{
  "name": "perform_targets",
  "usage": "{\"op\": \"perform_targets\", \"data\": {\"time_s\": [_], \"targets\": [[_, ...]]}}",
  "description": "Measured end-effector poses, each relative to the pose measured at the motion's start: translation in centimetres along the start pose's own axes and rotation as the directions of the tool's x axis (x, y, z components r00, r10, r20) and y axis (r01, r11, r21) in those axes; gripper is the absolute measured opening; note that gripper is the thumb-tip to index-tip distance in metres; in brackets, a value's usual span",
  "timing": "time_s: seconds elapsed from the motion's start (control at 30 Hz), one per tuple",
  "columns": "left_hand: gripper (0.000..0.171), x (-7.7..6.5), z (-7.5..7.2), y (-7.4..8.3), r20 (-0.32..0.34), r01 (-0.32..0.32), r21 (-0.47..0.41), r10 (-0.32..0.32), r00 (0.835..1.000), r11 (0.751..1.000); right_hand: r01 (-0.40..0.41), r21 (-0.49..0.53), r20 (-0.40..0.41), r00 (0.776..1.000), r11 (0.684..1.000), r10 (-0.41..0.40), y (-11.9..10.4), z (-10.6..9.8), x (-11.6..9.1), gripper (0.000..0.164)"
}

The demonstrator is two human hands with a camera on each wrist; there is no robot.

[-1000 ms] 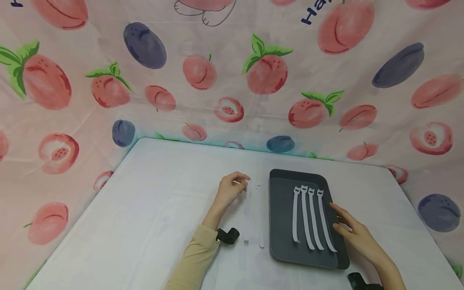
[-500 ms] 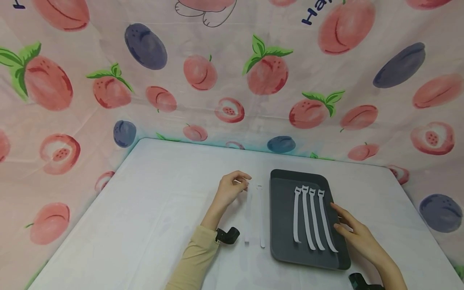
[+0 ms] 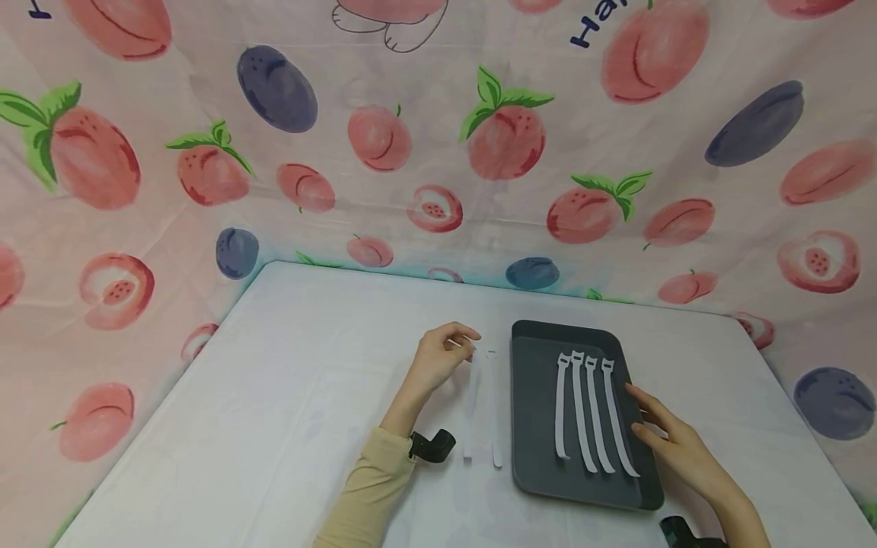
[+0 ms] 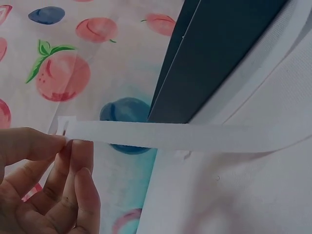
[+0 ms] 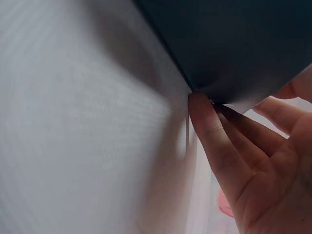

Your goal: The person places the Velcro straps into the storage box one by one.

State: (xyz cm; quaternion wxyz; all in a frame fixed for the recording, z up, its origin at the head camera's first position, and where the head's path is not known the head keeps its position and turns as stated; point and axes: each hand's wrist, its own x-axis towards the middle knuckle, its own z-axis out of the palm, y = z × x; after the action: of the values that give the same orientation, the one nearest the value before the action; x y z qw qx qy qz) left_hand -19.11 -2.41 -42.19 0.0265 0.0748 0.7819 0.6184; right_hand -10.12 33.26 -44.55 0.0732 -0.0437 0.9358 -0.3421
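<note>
In the head view, my left hand [image 3: 440, 358] pinches the slotted head end of a white hook-and-loop cable tie [image 3: 471, 407] between thumb and fingertip. The left wrist view shows this cable tie [image 4: 161, 136] stretching away from the fingers, its head end raised and its far part low over the white surface. A second white cable tie [image 3: 495, 415] lies just right of it. My right hand [image 3: 674, 441] touches the right side of a dark grey tray [image 3: 534, 426]; in the right wrist view the thumb [image 5: 207, 117] is against the tray's outer wall, fingers fairly straight.
Inside the tray, several white cable ties [image 3: 584, 415] lie side by side, heads toward the back. A white table [image 3: 294, 380] carries everything. Behind it hangs a cloth [image 3: 438, 91] printed with peaches. Each wrist wears a black camera, such as the left one [image 3: 433, 446].
My left hand has shifted slightly right, drawing the head end of the pinched cable tie toward the second one. The right hand and the tray keep their places.
</note>
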Motion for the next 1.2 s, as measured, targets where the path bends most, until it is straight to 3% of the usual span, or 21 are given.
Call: {"op": "perform_targets", "data": {"time_s": [0.6,0.83,1.1,1.2], "targets": [[0.016,-0.5,-0.4,1.1,0.002,-0.028,0.003,0.028,1.0,1.0,0.008,-0.017,-0.003,1.0,1.0,-0.008,0.0,0.0,0.2,0.06],[0.017,-0.7,-0.4,1.6,0.027,-0.011,0.011,0.011,1.0,1.0,0.008,-0.011,-0.005,1.0,1.0,-0.008,0.1,0.0,0.2,0.06],[0.019,-2.7,-0.8,5.5,0.071,-0.058,0.026,0.056,0.996,0.998,0.009,-0.011,-0.004,1.0,1.0,-0.009,0.1,0.0,0.0,0.06],[0.019,-2.7,-0.5,5.2,0.084,-0.074,0.04,0.07,0.994,0.996,0.008,-0.017,-0.005,1.0,1.0,-0.008,0.1,0.0,0.0,0.06]]}}
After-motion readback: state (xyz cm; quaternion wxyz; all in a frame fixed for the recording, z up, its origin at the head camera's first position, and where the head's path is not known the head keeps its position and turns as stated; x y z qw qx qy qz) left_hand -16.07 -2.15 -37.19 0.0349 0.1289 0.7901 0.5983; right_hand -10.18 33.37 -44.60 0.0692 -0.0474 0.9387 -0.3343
